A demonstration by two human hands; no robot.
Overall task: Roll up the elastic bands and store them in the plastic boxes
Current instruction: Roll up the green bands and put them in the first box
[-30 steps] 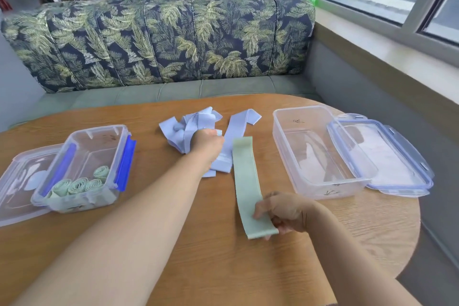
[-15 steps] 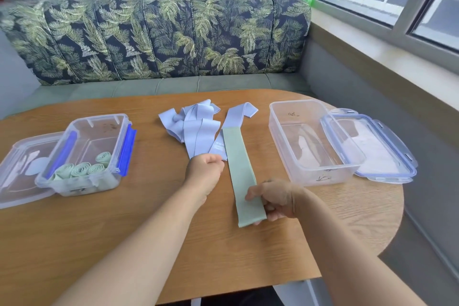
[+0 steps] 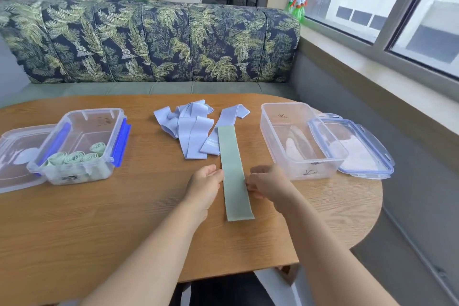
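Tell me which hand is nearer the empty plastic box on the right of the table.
Right. The right hand is just left of the empty plastic box, at the right edge of the green band. The left hand is across the band, farther left.

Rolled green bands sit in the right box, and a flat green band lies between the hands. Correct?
No. The head view shows the rolled green bands in the left box, not the right box. The part about the flat green band holds.

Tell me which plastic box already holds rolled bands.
The box on the left, with blue clips: green rolls lie inside. The right box holds no bands.
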